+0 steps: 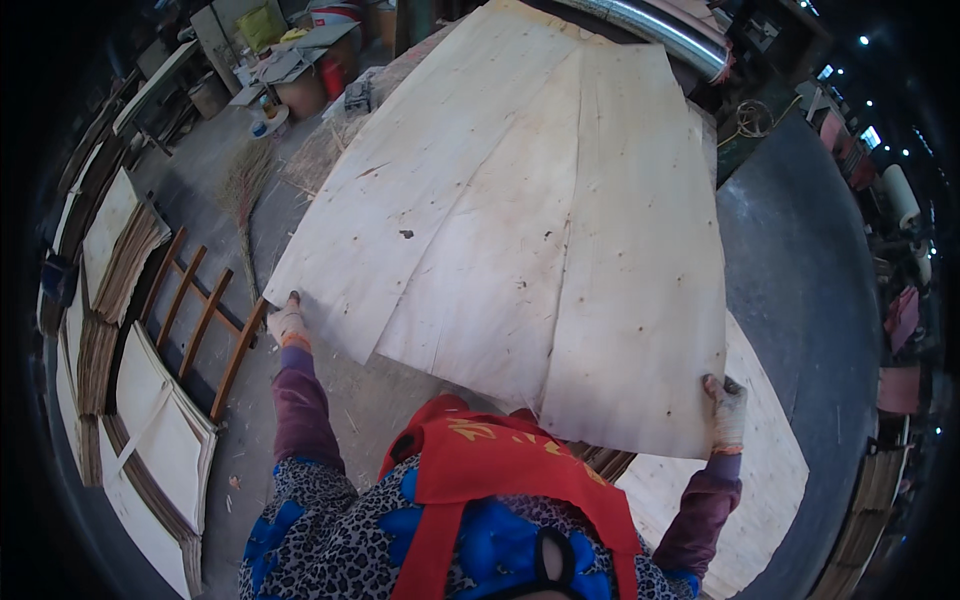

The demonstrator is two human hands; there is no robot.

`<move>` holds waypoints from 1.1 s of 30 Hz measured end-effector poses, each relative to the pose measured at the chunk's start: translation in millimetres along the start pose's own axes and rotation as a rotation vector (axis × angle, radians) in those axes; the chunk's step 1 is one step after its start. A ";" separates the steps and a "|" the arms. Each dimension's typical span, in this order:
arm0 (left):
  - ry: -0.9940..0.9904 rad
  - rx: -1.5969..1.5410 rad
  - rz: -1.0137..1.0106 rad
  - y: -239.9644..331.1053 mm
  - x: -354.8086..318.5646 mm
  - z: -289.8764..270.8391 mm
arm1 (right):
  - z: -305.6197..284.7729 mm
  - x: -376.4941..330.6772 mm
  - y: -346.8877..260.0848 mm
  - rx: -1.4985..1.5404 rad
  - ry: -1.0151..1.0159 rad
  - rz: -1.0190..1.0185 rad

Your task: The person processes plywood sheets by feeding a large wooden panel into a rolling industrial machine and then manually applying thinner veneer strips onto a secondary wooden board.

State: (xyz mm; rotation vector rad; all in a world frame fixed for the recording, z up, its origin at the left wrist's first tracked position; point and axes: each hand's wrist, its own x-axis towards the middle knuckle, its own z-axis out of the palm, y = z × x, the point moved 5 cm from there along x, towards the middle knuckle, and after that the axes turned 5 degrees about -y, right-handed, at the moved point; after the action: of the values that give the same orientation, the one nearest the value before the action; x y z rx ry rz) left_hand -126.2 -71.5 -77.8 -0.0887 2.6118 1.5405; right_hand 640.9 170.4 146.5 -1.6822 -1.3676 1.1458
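A large pale wood veneer sheet (630, 250) stretches from just in front of my body to the far side. It looks made of several long strips with small dark knots, and gaps open between some strips at the near edge. My left hand (288, 324), in a light glove with bare fingertips, grips the sheet's near left corner. At the near right corner my right hand (730, 414), gloved the same way, has its thumb over the sheet; the fingers beneath are hidden. The far end of the sheet lies by a shiny metal roller (665, 35).
Another veneer sheet (765, 480) lies low at the right. To the left are a wooden slatted frame (205, 315), a twig broom (245, 190) and veneer stacks (165, 430). Farther off stand a red cylinder (332, 77) and a spoked handwheel (754, 118).
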 end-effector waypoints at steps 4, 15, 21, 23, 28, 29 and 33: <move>0.040 0.109 0.078 24.6 -13.4 -14.0 | -2.5 -0.6 31.1 0.040 -0.057 0.004; -0.305 -0.595 0.381 192.2 -115.1 -47.0 | -4.7 12.6 85.6 0.185 -0.126 0.009; -0.200 -0.247 0.855 318.6 -153.0 -88.9 | -2.0 9.6 83.0 0.359 -0.126 -0.039; -0.105 -0.187 1.005 321.1 -173.8 -91.6 | -5.5 16.7 88.7 0.390 -0.126 -0.031; -0.090 -0.160 1.212 329.9 -191.8 -77.2 | 6.1 19.2 74.2 0.481 -0.147 0.061; -0.183 -0.283 1.058 326.6 -182.5 -63.5 | 8.2 26.2 74.7 0.490 -0.167 0.055; -0.220 -0.739 0.461 278.5 -127.6 -14.8 | 30.3 45.3 44.1 0.604 -0.256 0.025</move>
State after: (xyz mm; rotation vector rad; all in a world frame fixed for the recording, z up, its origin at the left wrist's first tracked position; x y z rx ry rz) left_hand -29.7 49.8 186.8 0.6216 1.8470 2.4213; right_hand 632.5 204.1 85.6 -1.1479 -0.9960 1.6323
